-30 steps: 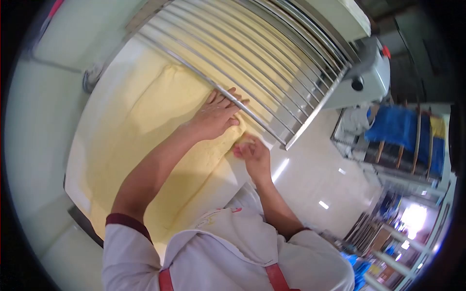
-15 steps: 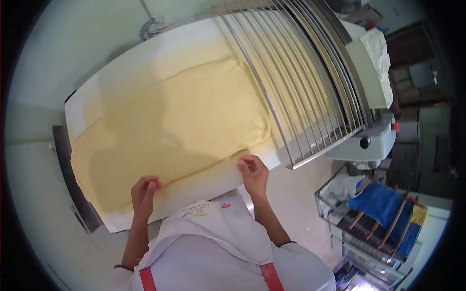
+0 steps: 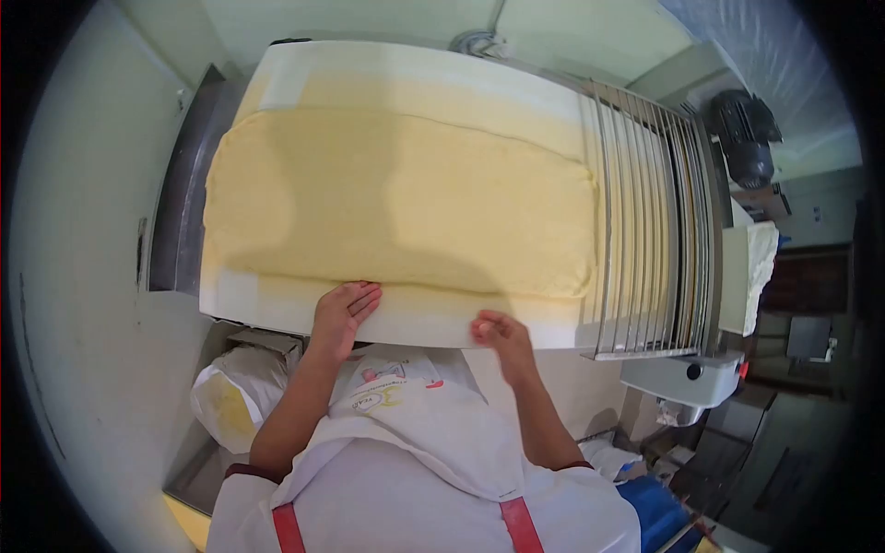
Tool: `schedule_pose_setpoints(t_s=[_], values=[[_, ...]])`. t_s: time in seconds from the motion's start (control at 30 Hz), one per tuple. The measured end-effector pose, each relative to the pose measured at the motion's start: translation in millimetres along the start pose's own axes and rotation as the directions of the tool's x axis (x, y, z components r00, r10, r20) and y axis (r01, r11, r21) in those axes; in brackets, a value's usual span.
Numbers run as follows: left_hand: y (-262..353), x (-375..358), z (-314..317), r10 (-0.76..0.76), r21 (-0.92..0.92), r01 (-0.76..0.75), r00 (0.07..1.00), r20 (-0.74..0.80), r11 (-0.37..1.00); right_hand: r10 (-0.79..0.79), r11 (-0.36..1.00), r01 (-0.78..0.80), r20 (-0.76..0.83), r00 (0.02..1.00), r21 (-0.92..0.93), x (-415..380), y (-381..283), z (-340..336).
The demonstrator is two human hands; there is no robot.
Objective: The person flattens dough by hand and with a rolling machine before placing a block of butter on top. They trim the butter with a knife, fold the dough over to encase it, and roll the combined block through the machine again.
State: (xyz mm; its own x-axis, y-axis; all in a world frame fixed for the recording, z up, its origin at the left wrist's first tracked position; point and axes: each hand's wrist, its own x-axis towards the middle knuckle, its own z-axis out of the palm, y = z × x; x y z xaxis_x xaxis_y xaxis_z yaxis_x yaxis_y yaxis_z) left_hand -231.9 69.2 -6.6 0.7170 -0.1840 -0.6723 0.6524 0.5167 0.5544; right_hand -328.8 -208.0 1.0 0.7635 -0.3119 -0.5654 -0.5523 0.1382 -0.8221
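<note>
Dough sheet [image 3: 433, 198], left hand [image 3: 345, 315] at its near edge (contact unclear).

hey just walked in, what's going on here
A person in a white apron is working at a large sheet of yellow dough spread flat on a white surface. The left hand is at the dough's near edge; whether it touches is hard to tell. The right hand, fingers curled and slightly blurred, is over the white surface, apart from the dough. The dough's right end lies close to a metal bar guard.
</note>
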Motion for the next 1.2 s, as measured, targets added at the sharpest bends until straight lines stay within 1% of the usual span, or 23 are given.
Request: schedule_pose_setpoints(t_s=[0.03, 0.07, 0.13, 0.17, 0.23, 0.27, 0.3, 0.33, 0.4, 0.43, 0.47, 0.5, 0.53, 0.57, 0.6, 0.67, 0.73, 0.83, 0.87, 0.97, 1.07, 1.17, 1.2], values=[[0.1, 2.8, -0.1, 0.013, -0.006, -0.013, 1.0, 0.0, 1.0, 0.128, 0.964, -0.161, 0.16, 0.979, 0.213, -1.5, -4.0, 13.2], [-4.0, 8.0, -4.8, 0.044, -0.013, -0.043, 0.998, 0.039, 0.999, 0.109, 0.932, -0.169, 0.2, 0.974, 0.319, 4.9, -4.9, 21.7], [-3.0, 3.0, -9.5, 0.011, -0.012, -0.011, 1.0, 0.019, 1.0, 0.059, 0.831, -0.199, 0.274, 0.96, 0.519, 25.7, -12.5, 32.7], [1.1, 3.3, -9.7, -0.003, -0.007, 0.003, 1.0, 0.017, 1.0, 0.109, 0.805, -0.29, 0.351, 0.93, 0.518, 27.8, -14.1, 29.4], [1.3, -5.7, -18.9, 0.078, -0.071, -0.088, 0.988, -0.137, 0.994, 0.193, 0.743, -0.459, 0.501, 0.844, 0.487, 27.3, -14.8, 14.5], [0.2, -6.8, -20.3, 0.111, -0.1, -0.136, 0.969, -0.221, 0.986, 0.246, 0.753, -0.487, 0.497, 0.832, 0.442, 28.3, -16.9, 14.2], [-1.8, -2.3, -18.7, 0.134, -0.107, -0.16, 0.967, -0.216, 0.981, 0.274, 0.852, -0.465, 0.552, 0.787, 0.24, 34.5, -28.4, 14.2], [-4.2, 2.8, -19.2, 0.162, -0.117, -0.192, 0.961, -0.222, 0.974, 0.314, 0.912, -0.41, 0.606, 0.731, 0.023, 41.3, -43.7, 16.8], [6.4, 1.7, -8.2, 0.189, -0.105, -0.222, 0.947, -0.261, 0.969, 0.389, 0.918, -0.17, 0.722, 0.572, -0.36, 62.1, -83.3, 40.5], [6.3, -1.2, -9.9, 0.181, -0.123, -0.226, 0.936, -0.301, 0.966, 0.298, 0.931, -0.03, 0.714, 0.633, -0.363, 81.3, -100.2, 53.6], [5.0, -4.3, -12.4, 0.172, -0.141, -0.231, 0.925, -0.339, 0.963, 0.193, 0.926, 0.112, 0.709, 0.678, -0.359, 103.0, -118.2, 67.8], [3.1, -7.1, -14.0, 0.162, -0.162, -0.236, 0.914, -0.373, 0.958, -0.004, 0.952, 0.204, 0.656, 0.755, -0.23, 138.8, -130.6, 82.6], [1.7, -9.3, -16.1, 0.207, -0.177, -0.305, 0.881, -0.425, 0.936, -0.207, 0.864, 0.416, 0.552, 0.808, -0.285, 174.6, -146.7, 102.1], [0.7, -10.7, -18.3, 0.25, -0.186, -0.375, 0.842, -0.477, 0.908, -0.452, 0.678, 0.646, 0.494, 0.743, -0.351, 216.3, -159.7, 120.7], [-0.1, -11.9, -20.1, 0.288, -0.193, -0.444, 0.798, -0.529, 0.875, -0.61, 0.531, 0.778, 0.484, 0.627, -0.337, 246.3, -175.0, 140.9], [3.0, -3.6, -16.1, 0.331, -0.199, -0.494, 0.781, -0.529, 0.847, -0.567, 0.401, 0.811, 0.579, 0.585, -0.427, 295.3, -197.2, 180.7], [10.7, -0.1, -9.6, 0.326, -0.2, -0.494, 0.777, -0.539, 0.846, -0.504, 0.291, 0.863, 0.7, 0.506, -0.414, 308.4, -209.9, 218.8], [10.2, -1.5, -33.2, 0.351, -0.113, -0.527, 0.695, -0.628, 0.842, -0.452, 0.16, 0.923, 0.805, 0.384, -0.351, 310.2, -221.4, 275.6], [17.5, -0.6, -40.6, 0.326, -0.158, -0.604, 0.611, -0.721, 0.782, -0.441, 0.129, 0.936, 0.826, 0.35, -0.328, 306.6, -220.5, 291.7], [52.3, 11.4, -62.1, 0.446, -0.163, -0.787, 0.491, -0.748, 0.595, -0.408, 0.127, 0.966, 0.876, 0.256, -0.223, 300.4, -210.7, 338.5], [69.3, 23.1, -78.6, 0.373, -0.234, -0.703, 0.593, -0.713, 0.671, -0.428, 0.077, 0.985, 0.887, 0.173, -0.155, 297.0, -199.2, 377.8], [62.8, 17.3, -87.1, 0.317, -0.225, -0.707, 0.547, -0.774, 0.67, -0.49, -0.001, 0.991, 0.864, 0.114, -0.131, 291.2, -194.4, 399.2], [58.4, 29.9, -99.7, 0.474, -0.121, -0.711, 0.575, -0.667, 0.692, -0.499, -0.037, 0.992, 0.863, 0.086, -0.12, 290.7, -188.5, 405.4]])
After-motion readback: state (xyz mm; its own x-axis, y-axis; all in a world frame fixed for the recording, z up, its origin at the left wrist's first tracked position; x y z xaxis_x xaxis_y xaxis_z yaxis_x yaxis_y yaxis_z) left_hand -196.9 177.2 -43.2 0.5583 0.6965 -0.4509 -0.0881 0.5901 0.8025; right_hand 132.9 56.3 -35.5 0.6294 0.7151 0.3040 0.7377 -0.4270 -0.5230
